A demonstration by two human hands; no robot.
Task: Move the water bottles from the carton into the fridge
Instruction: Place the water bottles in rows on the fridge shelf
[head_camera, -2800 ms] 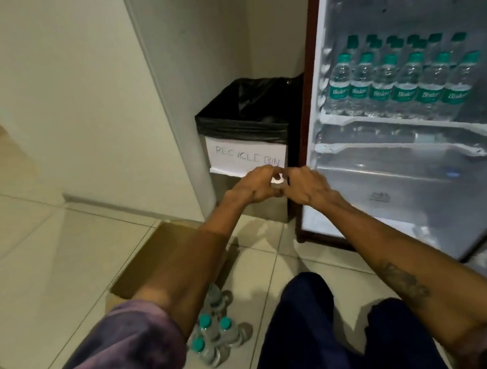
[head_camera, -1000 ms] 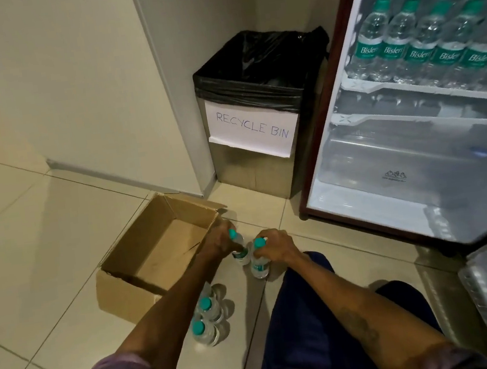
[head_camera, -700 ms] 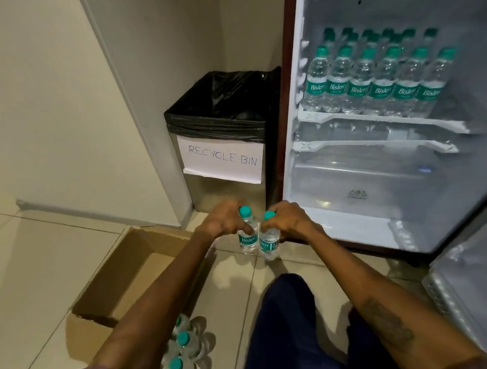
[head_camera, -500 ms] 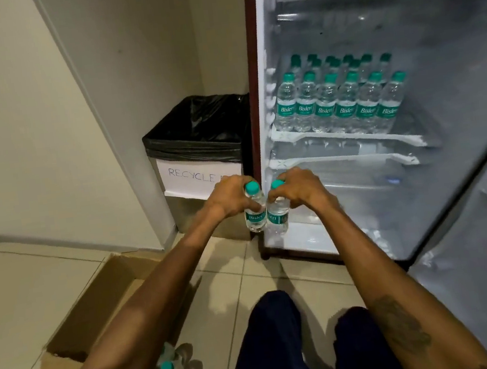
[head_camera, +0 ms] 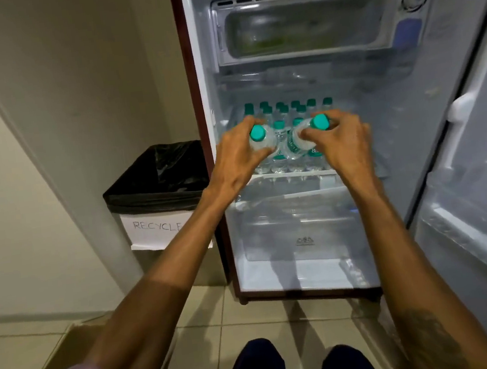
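Both arms reach into the open fridge [head_camera: 414, 138]. My left hand [head_camera: 234, 157] grips a small clear water bottle [head_camera: 259, 138] with a teal cap, tilted toward me. My right hand [head_camera: 342, 141] grips a second such bottle [head_camera: 311, 131], also tilted. Both bottles hover just in front of the middle shelf [head_camera: 293, 174], where several teal-capped bottles [head_camera: 287, 111] stand in rows. The carton [head_camera: 72, 352] shows only as a brown edge at the lower left, mostly hidden by my left arm.
A bin with a black liner and a "RECYCLE" label [head_camera: 157, 195] stands left of the fridge against a cream wall. The fridge door [head_camera: 483, 201] hangs open on the right. A clear drawer [head_camera: 297, 230] sits under the shelf. My knees [head_camera: 301, 364] show below.
Both hands have lifted the two bottles from near the floor up to the middle shelf. The view has tilted up, so the bottles standing on the floor have left the frame.
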